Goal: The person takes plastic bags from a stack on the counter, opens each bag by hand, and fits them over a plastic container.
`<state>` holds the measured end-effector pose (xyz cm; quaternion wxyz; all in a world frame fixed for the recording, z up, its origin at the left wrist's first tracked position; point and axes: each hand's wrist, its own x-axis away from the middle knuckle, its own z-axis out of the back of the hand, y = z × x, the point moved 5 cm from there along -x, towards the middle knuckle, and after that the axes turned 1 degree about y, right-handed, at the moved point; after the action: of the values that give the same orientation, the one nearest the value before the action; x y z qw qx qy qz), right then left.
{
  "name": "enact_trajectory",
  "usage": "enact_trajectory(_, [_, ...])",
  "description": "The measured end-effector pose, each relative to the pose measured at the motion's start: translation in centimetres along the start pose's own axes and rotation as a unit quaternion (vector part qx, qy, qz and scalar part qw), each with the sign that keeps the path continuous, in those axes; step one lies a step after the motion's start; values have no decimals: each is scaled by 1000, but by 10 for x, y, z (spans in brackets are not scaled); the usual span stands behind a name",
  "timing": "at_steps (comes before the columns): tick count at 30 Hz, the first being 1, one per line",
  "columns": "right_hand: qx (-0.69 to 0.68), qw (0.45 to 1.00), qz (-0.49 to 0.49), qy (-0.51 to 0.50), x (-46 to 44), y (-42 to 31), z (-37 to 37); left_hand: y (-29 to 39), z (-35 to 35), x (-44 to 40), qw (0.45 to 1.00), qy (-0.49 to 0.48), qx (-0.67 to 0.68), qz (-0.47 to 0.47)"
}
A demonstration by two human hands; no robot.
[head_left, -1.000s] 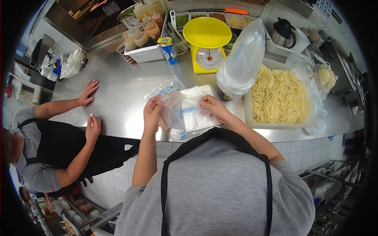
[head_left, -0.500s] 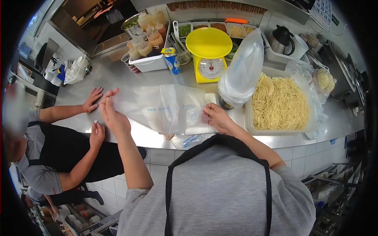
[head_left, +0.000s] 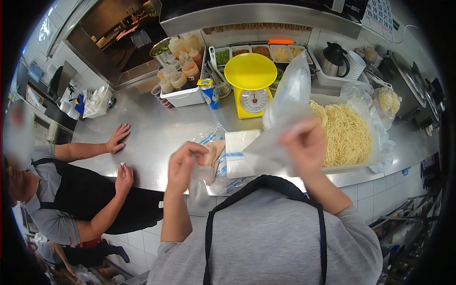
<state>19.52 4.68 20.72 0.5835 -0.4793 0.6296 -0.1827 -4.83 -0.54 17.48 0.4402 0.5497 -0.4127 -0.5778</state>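
A translucent plastic bag [head_left: 270,153] with blue print is stretched, blurred by motion, between my two hands above the counter's front edge. My left hand [head_left: 181,164] has its fingers curled in a pinch, and a see-through part of the bag hangs below it. On the other side, my right hand [head_left: 305,145] is closed on the bag's upper end, its fingers smeared. Beneath the bag lies a stack of flat white sheets or bags [head_left: 242,140]. Beside that, near my left fingertips, sit a crumpled tan piece [head_left: 218,152] and clear wrapping with blue print [head_left: 213,135].
A tub of noodles [head_left: 349,135] stands right, by a tall translucent bag [head_left: 289,92]. Behind are a yellow scale [head_left: 251,85], a blue can [head_left: 209,95] and a white bin of sauce bottles [head_left: 185,99]. At left, a co-worker's hand [head_left: 118,137] rests on the steel counter [head_left: 147,128].
The bag that lay spread over the stack is now lifted between my hands, uncovering the stack. My left hand has moved right and closed; my right hand has risen rightward.
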Motion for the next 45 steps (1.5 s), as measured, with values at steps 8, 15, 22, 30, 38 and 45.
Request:
enact_trajectory(8, [226, 934, 95, -261, 26, 15, -42, 24, -69, -4, 985, -111, -121, -46])
enact_trajectory(15, [-155, 948, -236, -145, 38, 26, -1, -19, -52, 3, 999, -2, -43, -7])
enact_trajectory(22, [363, 838, -90, -397, 18, -15, -7, 27, -61, -12, 992, -81, 96, -27])
enact_trajectory(30, [648, 717, 206, -154, -46, -96, 8, 131, -81, -57, 792, -108, -516, -309])
enact_trajectory(38, [586, 770, 46, -249, -79, 9, 67, -5, -131, -118, 862, -177, -429, -201])
enact_trajectory(45, [400, 894, -122, -161, -40, 44, 97, -39, -131, -97, 912, -187, -338, -137])
